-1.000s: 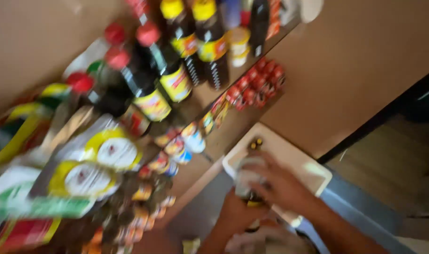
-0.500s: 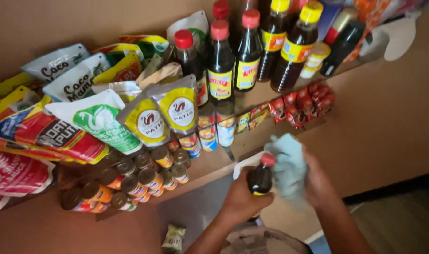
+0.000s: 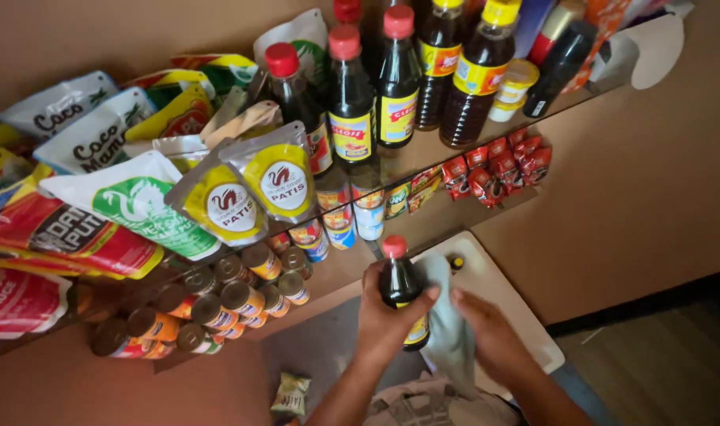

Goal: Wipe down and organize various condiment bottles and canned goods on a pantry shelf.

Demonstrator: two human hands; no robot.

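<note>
On the far left, soft pouches (image 3: 131, 201) of shiny foil and plastic lean over the edge of the upper shelf (image 3: 423, 154). They look slippery and light, so a bump on the shelf could make one slide off. Below them, small round cans (image 3: 242, 298) with metal lids lie on their sides on the lower shelf; I think they could roll if something knocks them.

In the middle near, the left hand (image 3: 387, 319) holds a dark glass bottle (image 3: 401, 290) with a red cap, and its fingers are clamped around the body of the bottle. The glass is smooth, and if it is wet or oily it may slip from the hand and break on the floor below.

The right hand (image 3: 490, 335) presses a pale grey-blue cloth (image 3: 447, 315) against the right side of the bottle, with the fingers closed on the soft, folded fabric. A strong rub could push the bottle out of the left grip.

Far right, tall dark bottles (image 3: 395, 87) stand close together; one touch could tip several
</note>
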